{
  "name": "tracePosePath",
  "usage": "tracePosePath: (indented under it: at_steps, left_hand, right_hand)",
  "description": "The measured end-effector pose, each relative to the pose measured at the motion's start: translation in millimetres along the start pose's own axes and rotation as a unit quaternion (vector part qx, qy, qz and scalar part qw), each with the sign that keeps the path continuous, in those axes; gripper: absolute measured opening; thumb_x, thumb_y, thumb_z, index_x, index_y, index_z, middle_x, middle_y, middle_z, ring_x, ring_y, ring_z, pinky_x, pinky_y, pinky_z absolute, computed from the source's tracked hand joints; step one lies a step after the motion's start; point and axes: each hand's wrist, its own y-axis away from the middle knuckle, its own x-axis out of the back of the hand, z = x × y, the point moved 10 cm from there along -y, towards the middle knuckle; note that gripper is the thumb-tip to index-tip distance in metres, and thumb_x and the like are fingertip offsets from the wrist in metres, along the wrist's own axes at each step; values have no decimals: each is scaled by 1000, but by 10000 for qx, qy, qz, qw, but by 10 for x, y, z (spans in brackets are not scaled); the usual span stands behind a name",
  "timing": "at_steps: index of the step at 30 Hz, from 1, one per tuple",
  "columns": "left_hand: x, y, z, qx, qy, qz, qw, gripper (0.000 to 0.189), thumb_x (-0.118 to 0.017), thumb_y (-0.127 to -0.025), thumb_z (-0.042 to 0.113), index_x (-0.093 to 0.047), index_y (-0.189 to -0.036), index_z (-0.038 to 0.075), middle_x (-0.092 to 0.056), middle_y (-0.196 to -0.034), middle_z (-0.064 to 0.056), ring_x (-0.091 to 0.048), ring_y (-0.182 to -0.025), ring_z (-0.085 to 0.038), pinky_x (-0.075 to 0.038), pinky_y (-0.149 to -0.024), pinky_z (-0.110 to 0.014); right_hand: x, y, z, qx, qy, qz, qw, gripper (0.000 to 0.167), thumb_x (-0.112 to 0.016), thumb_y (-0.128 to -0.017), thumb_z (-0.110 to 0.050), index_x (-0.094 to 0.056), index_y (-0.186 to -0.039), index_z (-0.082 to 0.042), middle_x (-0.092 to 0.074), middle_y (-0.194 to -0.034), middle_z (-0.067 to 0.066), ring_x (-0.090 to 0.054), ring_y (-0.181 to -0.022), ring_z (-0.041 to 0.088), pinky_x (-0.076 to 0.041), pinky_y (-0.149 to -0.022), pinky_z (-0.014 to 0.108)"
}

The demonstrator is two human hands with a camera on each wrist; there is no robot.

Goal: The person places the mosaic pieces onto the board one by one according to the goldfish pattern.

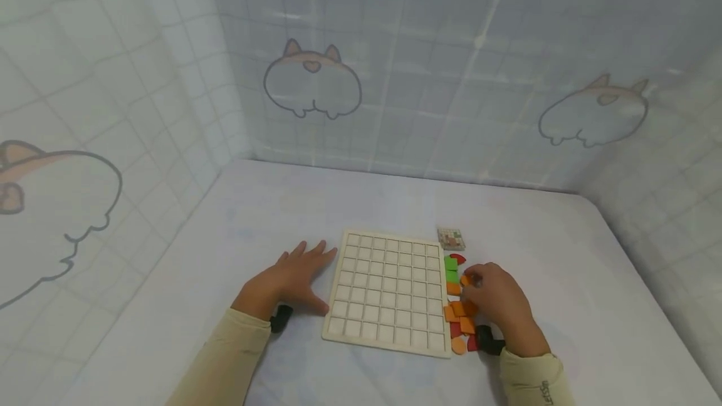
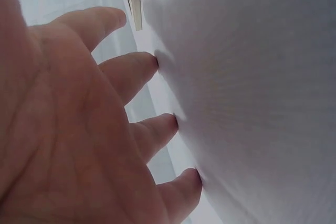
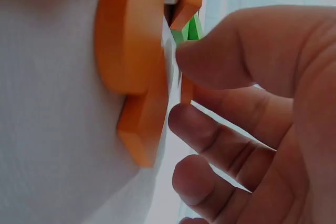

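A pale wooden board [image 1: 389, 293] with a grid of square cells lies flat on the white surface. My left hand [image 1: 296, 277] rests at its left side with fingers spread, the fingertips [image 2: 149, 61] on the surface and the thumb by the board's edge. At the board's right, my right hand [image 1: 496, 293] curls over a pile of flat pieces. An orange piece [image 3: 186, 90] shows between its thumb and fingers, mostly hidden by them. Closer to the right wrist camera lie other orange pieces [image 3: 142, 40], one with a rounded edge.
Green pieces [image 1: 452, 270], orange squares [image 1: 467, 325] and red pieces [image 1: 457, 259] lie along the board's right edge. A small patterned square [image 1: 451, 239] sits beyond them near the top right corner. Tiled-print walls [image 1: 395, 111] enclose the surface at the back and sides.
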Motion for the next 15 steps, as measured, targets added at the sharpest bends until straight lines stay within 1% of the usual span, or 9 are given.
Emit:
tracePosePath:
  at_steps: [3,6,10,13,15]
  left_hand:
    - [-21,-6,0,-65,3,10,10000,122,-95,-62,49,-28,-162,28,-17,-171,-4,-4,-158,-42,-8,-123,-69]
    - [-29,-14,15,-144,-6,23,9999,124,-96,-60,48,-29,-162,27,-17,-171,-3,-4,-158,-40,-6,-123,-70]
    - [-38,-34,32,-217,16,-2,9998,127,-97,-57,47,-28,-162,26,-17,-171,-1,-4,-159,-39,-4,-123,-70]
    - [-40,-58,49,-296,19,-23,9996,130,-98,-55,47,-27,-162,26,-17,-171,1,-3,-159,-36,-3,-124,-68]
    - [-32,-78,75,-384,-4,-38,9993,130,-98,-56,46,-27,-162,26,-17,-171,3,-3,-159,-35,-3,-125,-65]
  right_hand:
    - [-15,9,-21,-6,-107,-7,9999,45,-68,-85,-21,-68,-128,-4,-63,-130,19,-56,-102,30,-53,-88,49]
    - [-40,19,-56,-56,-176,-88,9998,45,-66,-86,-19,-68,-129,-4,-62,-134,19,-55,-101,30,-53,-88,49]
    - [-42,85,-129,-95,-288,-112,9995,45,-66,-88,-20,-67,-130,-5,-60,-138,19,-57,-105,30,-53,-92,53]
    - [-5,161,-236,76,-349,33,9994,43,-67,-90,-25,-67,-129,-7,-61,-138,15,-58,-113,31,-52,-96,55]
    - [25,213,-360,311,-387,169,9986,40,-66,-92,-26,-68,-128,-9,-63,-136,12,-59,-115,30,-53,-96,54]
